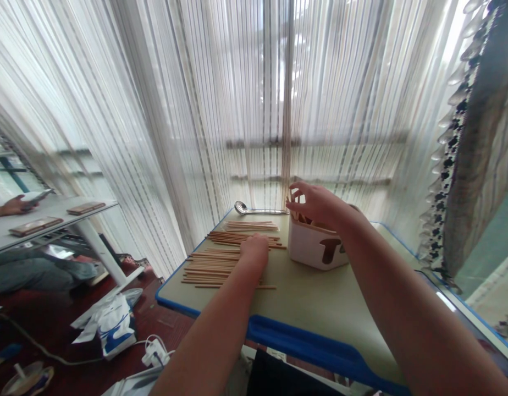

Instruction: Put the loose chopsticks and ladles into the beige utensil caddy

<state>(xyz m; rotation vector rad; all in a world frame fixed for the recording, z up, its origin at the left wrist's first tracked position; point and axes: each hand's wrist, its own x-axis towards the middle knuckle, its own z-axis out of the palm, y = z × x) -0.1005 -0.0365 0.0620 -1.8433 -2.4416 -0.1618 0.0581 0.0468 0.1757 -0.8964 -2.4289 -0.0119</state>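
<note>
Forearms point(213, 335) nearest, at 5 and 7 o'clock, over one table point(320, 302). White container point(303, 245), 1 o'clock: likely rigid, steady if held by its side walls. Right hand point(315, 201) part-curled at its mouth; grip unclear. Left hand point(256, 247) on the sticks, palm down, fingertips hidden — hold cannot be told. Ladle point(239, 208), 11 o'clock: probably stiff, slick; take mid-handle. Wooden sticks point(210, 264), 9–10 o'clock: presumably light, prone to roll; pinch mid-length. Count: container 1, ladle 1, sticks — many, overlap prevents a total.
</note>
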